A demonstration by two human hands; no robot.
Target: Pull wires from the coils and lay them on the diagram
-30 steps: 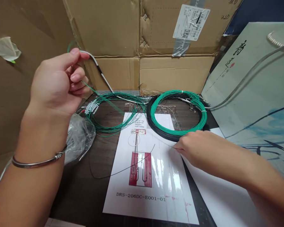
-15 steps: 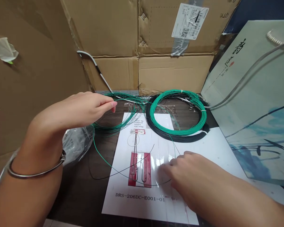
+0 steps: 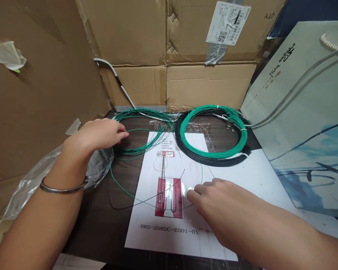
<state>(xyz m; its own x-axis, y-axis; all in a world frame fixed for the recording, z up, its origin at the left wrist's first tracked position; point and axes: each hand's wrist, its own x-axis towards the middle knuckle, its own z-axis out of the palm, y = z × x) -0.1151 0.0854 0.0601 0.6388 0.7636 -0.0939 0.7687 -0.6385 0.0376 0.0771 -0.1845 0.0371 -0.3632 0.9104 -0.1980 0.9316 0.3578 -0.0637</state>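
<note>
"Right hand (image 3: 216,200), lower right: fingers curled narrow at the green strand (image 3: 122,188). Gripping it? Can't tell."
"It's come nearer, leaving that strand arcing over the printed sheet (image 3: 147,178), lower centre!"
"And left hand (image 3: 97,133), centre left, has dropped over the left coil (image 3: 135,152); fingertips close, contents hidden."
"Behind, centre right, green-and-black coil (image 3: 214,154) hasn't moved."

The left arm (image 3: 56,213) slanted up from the lower left, its wrist (image 3: 76,152) bent so that the left hand (image 3: 100,133) pointed inward, back uppermost, fingers close together. The right arm (image 3: 278,228) reached in from the lower right, the right hand (image 3: 211,197) back uppermost, knuckles raised, fingers curled under and their tips hidden. The hands stood well apart, the left farther forward
</note>
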